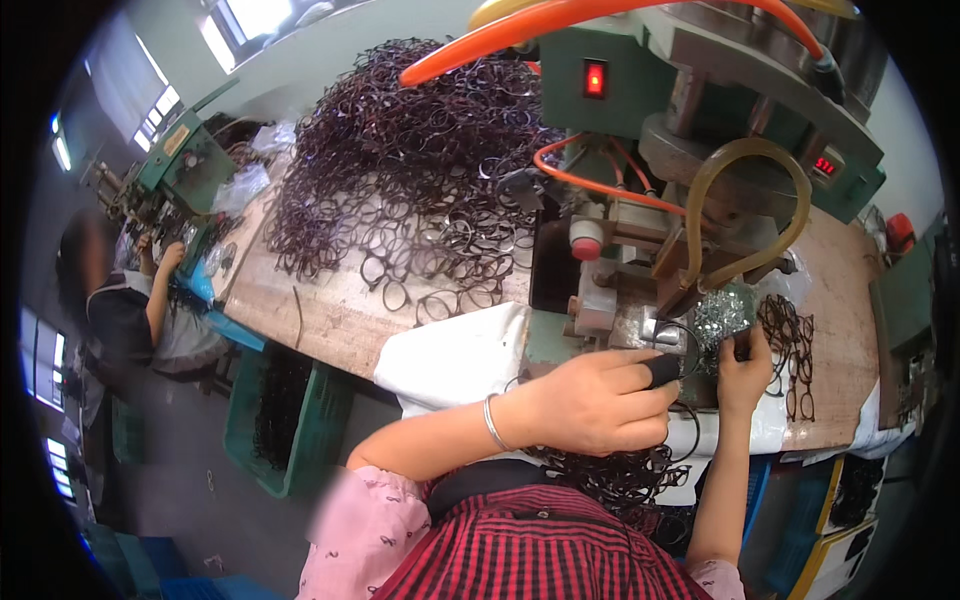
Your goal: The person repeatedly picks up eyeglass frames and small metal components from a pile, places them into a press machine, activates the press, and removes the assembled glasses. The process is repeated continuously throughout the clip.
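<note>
My left hand point(600, 405), with a bracelet at the wrist and a black finger cover point(662, 370), is closed on a dark eyeglass frame point(697, 428). The frame's rims show beside the fingertips, at the small metal fixture point(655, 328) of a green press machine point(615, 85). To the right, my right hand point(745, 378) has its fingers bent together, also with a black cover on a finger. It is beside a heap of small shiny clear bits point(722, 315). Whatever those fingers hold, if anything, is too small to make out.
A large heap of dark eyeglass frames point(400, 140) covers the table's back left. More frames lie at the right point(795, 345) and by my lap point(610, 475). Hoses point(805, 200) hang from the press. A green crate point(325, 410) stands at left; another person point(125, 310) works beyond.
</note>
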### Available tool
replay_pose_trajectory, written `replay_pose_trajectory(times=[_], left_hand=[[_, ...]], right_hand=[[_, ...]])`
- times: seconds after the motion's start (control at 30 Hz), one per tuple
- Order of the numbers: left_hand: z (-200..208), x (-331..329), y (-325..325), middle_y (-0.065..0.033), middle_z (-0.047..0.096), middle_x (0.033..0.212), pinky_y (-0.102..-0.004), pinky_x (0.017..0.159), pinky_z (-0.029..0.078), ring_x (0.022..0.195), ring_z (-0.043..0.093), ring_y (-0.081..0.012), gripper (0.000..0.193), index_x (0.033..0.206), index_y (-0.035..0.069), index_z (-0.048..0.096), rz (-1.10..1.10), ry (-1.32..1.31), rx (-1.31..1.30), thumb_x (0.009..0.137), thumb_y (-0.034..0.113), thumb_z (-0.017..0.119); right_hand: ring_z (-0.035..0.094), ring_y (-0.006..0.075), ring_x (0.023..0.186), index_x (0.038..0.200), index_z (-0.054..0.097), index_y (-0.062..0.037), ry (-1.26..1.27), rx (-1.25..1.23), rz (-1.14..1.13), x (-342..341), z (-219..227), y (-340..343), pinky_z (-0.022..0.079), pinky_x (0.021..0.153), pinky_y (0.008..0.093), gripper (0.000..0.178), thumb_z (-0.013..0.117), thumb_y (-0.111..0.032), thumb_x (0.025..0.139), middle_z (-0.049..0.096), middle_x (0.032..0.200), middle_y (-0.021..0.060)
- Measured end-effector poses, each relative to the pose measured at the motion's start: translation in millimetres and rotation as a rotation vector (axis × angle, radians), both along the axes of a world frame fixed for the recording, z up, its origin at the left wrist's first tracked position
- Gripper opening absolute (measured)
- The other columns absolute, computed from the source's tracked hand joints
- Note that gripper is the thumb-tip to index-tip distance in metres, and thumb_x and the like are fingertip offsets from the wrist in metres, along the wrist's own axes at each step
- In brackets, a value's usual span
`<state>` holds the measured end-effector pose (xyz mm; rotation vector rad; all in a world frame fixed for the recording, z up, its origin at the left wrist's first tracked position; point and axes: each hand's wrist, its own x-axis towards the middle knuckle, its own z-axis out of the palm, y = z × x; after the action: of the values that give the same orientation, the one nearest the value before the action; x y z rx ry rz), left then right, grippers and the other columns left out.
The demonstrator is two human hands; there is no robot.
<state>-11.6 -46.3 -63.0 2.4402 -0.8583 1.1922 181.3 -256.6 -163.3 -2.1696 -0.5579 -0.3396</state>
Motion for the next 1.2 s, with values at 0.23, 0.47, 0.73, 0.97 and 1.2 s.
replay_pose_trajectory(times=[0.23, 0.47, 0.73, 0.97, 1.2], left_hand=[[-17, -90, 34, -0.0102, 0.073, 0.108, -0.035, 0.08, 0.054, 0.091, 0.07, -0.0222, 0.019, 0.103, 0.006, 0.07, 0.928, -0.14, -0.171, 0.085, 0.0, 0.068], [-18, -86, 124, -0.0095, 0.071, 0.094, -0.0325, 0.069, 0.054, 0.076, 0.069, -0.0212, 0.006, 0.088, 0.003, 0.072, 1.073, 0.424, -0.482, 0.085, 0.004, 0.068], [-108, -75, 182, -0.0125, 0.064, 0.096, -0.043, 0.081, 0.052, 0.094, 0.063, -0.0327, 0.015, 0.088, 0.009, 0.073, 1.032, 0.893, -0.087, 0.075, 0.006, 0.066], [-83, -78, 192, -0.0113, 0.061, 0.091, -0.037, 0.077, 0.051, 0.09, 0.061, -0.0294, 0.015, 0.09, 0.006, 0.072, 0.874, 0.665, -0.297, 0.075, 0.002, 0.071], [-38, -52, 100, -0.0053, 0.062, 0.1, -0.0263, 0.077, 0.05, 0.086, 0.06, -0.0128, 0.011, 0.107, -0.002, 0.06, 0.705, 0.095, -1.151, 0.096, 0.002, 0.059]], right_hand=[[0.065, 0.0147, 0.086, 0.105, 0.07, 0.001, 0.195, 0.237, 0.069, -11, 0, -1, 0.051, 0.079, 0.0278, 0.017, 0.065, -0.004, 0.09, 0.071, 0.094, 0.009], [0.066, 0.0133, 0.088, 0.104, 0.072, 0.0004, 0.308, 0.306, 0.145, -14, 23, 20, 0.052, 0.08, 0.0266, 0.016, 0.067, -0.007, 0.091, 0.072, 0.096, 0.0074], [0.065, 0.0206, 0.091, 0.095, 0.072, 0.0021, -0.01, 0.166, -0.046, -33, 7, -48, 0.049, 0.083, 0.0302, 0.012, 0.07, 0.002, 0.083, 0.071, 0.095, 0.0096], [0.065, 0.0151, 0.09, 0.095, 0.072, 0.0012, 0.142, 0.317, 0.412, -60, 98, 12, 0.05, 0.082, 0.0285, 0.016, 0.072, 0.0, 0.08, 0.071, 0.094, 0.0091], [0.066, 0.014, 0.092, 0.112, 0.061, 0.0023, 0.395, 0.512, 0.535, -56, 100, 73, 0.049, 0.087, 0.0288, 0.034, 0.068, 0.001, 0.079, 0.069, 0.1, 0.0073]])
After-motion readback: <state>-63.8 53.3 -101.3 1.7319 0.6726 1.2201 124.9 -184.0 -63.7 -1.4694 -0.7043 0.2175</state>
